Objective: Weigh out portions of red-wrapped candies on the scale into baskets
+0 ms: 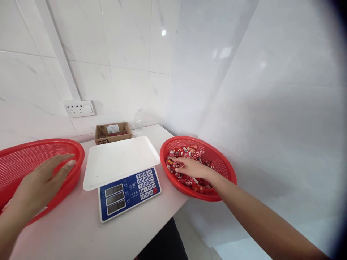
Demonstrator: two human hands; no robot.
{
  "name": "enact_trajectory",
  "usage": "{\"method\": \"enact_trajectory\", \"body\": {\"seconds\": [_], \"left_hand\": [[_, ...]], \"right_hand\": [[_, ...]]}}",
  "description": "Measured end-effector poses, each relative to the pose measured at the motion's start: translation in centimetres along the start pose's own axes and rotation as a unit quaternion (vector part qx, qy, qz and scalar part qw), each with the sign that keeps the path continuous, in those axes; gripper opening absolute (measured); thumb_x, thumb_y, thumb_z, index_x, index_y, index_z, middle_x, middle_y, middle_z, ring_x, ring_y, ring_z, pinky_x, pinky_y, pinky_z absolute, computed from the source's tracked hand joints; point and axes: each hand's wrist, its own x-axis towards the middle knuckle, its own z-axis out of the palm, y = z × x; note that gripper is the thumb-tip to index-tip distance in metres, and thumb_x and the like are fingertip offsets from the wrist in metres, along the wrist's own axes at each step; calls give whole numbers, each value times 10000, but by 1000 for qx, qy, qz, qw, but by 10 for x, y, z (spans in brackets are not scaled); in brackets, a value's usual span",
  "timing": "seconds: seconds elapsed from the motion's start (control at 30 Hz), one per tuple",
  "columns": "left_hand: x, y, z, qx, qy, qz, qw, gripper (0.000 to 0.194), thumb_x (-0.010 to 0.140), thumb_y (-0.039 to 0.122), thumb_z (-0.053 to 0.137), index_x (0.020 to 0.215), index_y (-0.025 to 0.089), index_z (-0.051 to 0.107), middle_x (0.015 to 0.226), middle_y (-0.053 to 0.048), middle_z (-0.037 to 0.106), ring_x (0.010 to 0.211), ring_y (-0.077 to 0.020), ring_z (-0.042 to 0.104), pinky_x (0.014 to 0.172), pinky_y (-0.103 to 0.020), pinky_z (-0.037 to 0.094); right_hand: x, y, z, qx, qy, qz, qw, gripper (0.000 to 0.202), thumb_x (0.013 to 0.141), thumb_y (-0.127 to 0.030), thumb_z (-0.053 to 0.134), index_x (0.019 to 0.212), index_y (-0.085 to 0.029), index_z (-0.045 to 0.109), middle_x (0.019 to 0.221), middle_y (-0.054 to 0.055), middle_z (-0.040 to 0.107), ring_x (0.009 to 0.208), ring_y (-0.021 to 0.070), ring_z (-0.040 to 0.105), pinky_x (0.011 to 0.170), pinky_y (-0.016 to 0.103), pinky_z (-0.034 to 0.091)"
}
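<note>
My right hand (191, 167) reaches into the right red plastic basket (227, 168), its fingers stretched over small red wrapped packets (196, 151) that look like candies. Thumb and forefinger are apart, and the fingertips touch or nearly touch the packets at the basket's left side. My left hand (40, 182) hovers by the near rim of the left red basket (78, 155), thumb and fingers spread, holding nothing. It hides much of that basket's inside. Between the baskets sits a digital scale (130, 193) with a bare white pan (121, 159); its displays seem to read zeros.
An open cardboard box (113, 133) stands behind the scale, beside a clear plastic bottle (138, 119). The white table (78, 231) meets a tiled wall with a power socket (79, 108). The right basket overhangs the table's right edge, close to a smooth wall.
</note>
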Motion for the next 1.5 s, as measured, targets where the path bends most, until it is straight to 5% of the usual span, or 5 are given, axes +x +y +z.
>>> {"method": "enact_trajectory", "body": {"seconds": [0.17, 0.4, 0.67, 0.9, 1.5], "left_hand": [[-46, 90, 46, -79, -19, 59, 995, 350, 796, 544, 423, 1038, 343, 576, 1195, 4, 608, 1217, -284, 472, 770, -414, 543], [-62, 101, 95, -115, -51, 136, 983, 309, 831, 482, 451, 984, 289, 637, 1130, -26, 645, 1197, -241, 500, 975, -424, 459], [-51, 109, 78, -94, -72, 121, 986, 374, 842, 516, 425, 1030, 268, 631, 1161, -37, 633, 1172, -245, 522, 743, -332, 558], [-47, 106, 78, -96, -84, 86, 988, 394, 832, 534, 438, 1076, 284, 620, 1199, -30, 612, 1162, -233, 531, 585, -232, 542], [-40, 98, 64, -109, -85, 37, 990, 389, 829, 528, 433, 1091, 295, 600, 1201, -13, 611, 1111, -218, 564, 578, -217, 533]], "right_hand": [[42, -3, 28, -107, -46, 22, 993, 807, 618, -255, 716, 1361, -205, 405, 1409, 173, 400, 1271, 399, 356, 1003, 542, 287], [53, 0, 43, -172, -27, 16, 985, 599, 710, -273, 631, 1282, -202, 468, 1325, 185, 476, 1123, 366, 515, 892, 491, 399], [60, 18, 13, -151, -46, 30, 987, 407, 874, -314, 517, 1257, -185, 477, 1195, 95, 579, 1034, 215, 575, 876, 416, 449], [60, -4, 26, -148, -131, 36, 980, 618, 578, -223, 766, 1171, -215, 592, 1281, 133, 533, 960, 305, 620, 775, 370, 491], [77, -6, -39, 121, 173, 40, 977, 66, 739, -241, 584, 753, -178, 570, 688, -41, 586, 665, 121, 565, 640, 251, 440]]}}
